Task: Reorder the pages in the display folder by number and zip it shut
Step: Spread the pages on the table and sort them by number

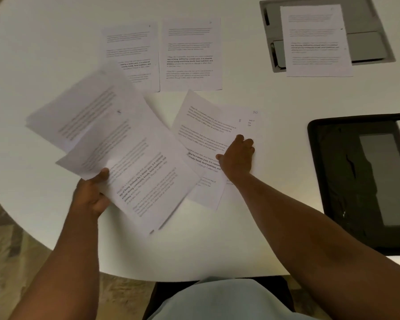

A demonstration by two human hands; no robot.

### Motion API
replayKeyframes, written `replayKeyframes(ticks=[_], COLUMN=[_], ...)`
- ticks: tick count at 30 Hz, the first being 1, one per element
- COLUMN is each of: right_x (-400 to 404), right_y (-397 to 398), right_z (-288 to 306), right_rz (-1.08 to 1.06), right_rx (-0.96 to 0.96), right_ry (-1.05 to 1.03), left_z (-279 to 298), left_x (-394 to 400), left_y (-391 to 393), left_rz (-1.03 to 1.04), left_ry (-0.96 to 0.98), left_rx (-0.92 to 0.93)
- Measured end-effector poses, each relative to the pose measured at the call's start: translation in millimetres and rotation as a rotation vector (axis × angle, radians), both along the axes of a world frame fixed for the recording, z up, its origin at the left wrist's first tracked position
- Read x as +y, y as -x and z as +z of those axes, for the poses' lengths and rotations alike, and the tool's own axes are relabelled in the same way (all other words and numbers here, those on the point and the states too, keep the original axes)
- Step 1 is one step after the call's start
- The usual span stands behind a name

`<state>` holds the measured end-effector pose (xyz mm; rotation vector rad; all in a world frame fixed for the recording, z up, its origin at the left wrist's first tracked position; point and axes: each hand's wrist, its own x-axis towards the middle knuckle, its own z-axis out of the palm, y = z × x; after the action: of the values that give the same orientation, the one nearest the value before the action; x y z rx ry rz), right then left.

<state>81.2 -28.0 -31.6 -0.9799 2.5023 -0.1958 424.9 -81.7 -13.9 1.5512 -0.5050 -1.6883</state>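
Observation:
My left hand (91,194) grips a fanned bundle of printed pages (129,162) by its near left edge, holding it just above the white table (252,239); the far sheets are blurred. My right hand (237,158) rests on a small pile of pages (206,130) lying at the table's centre, fingers curled over the sheets; I cannot tell if it pinches them. Two single pages (191,54) lie side by side farther back. Another page (316,40) lies at the far right. The black display folder (360,181) lies open at the right edge.
A grey recessed panel (367,45) in the table sits under the far-right page. The table's curved rim runs along the left and near side, with carpeted floor (14,250) beyond. My lap is at the bottom centre.

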Motion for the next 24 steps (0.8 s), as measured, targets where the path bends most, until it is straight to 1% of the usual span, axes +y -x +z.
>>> replayKeyframes(ticks=[4,7,9,11,12,13,17,18,21,24], right_x=[4.7,-0.3,-3.9,-5.0,-5.0,-4.7,-4.1,-3.7,-1.1,2.3], right_y=[0.3,-4.6,-7.2,-7.8,-7.9,-8.0,-11.6,-13.6,-16.2,-16.4], right_z=[3.0,3.3,4.6,5.7,6.0,6.3,9.1,9.5,8.0,5.4], right_rz=[-0.091,-0.161,-0.227,-0.302,-0.328,-0.341,-0.328,-0.336,-0.355,-0.353], right_rx=[-0.048,-0.111,-0.169,-0.239,-0.264,-0.268,-0.183,-0.182,-0.183,-0.215], right_ry=[-0.100,-0.090,-0.068,-0.056,-0.057,-0.064,-0.138,-0.147,-0.135,-0.106], left_z=[10.0,15.6,16.4,20.8,24.4,26.1,32.3,32.2,34.5,32.2], left_x=[-7.0,-6.7,-10.4,-10.8,-7.6,-3.9,2.0,-1.2,-3.5,0.7], left_y=[-26.5,-25.9,-23.9,-22.1,-20.8,-21.1,-24.7,-27.4,-22.7,-8.5], left_rz=[0.170,0.241,0.282,0.319,0.323,0.315,0.249,0.250,0.284,0.217], left_ry=[0.039,0.045,0.046,0.043,0.049,0.065,0.091,0.086,0.071,0.071], left_rx=[0.024,0.032,0.077,0.171,0.196,0.171,0.162,0.192,0.255,0.259])
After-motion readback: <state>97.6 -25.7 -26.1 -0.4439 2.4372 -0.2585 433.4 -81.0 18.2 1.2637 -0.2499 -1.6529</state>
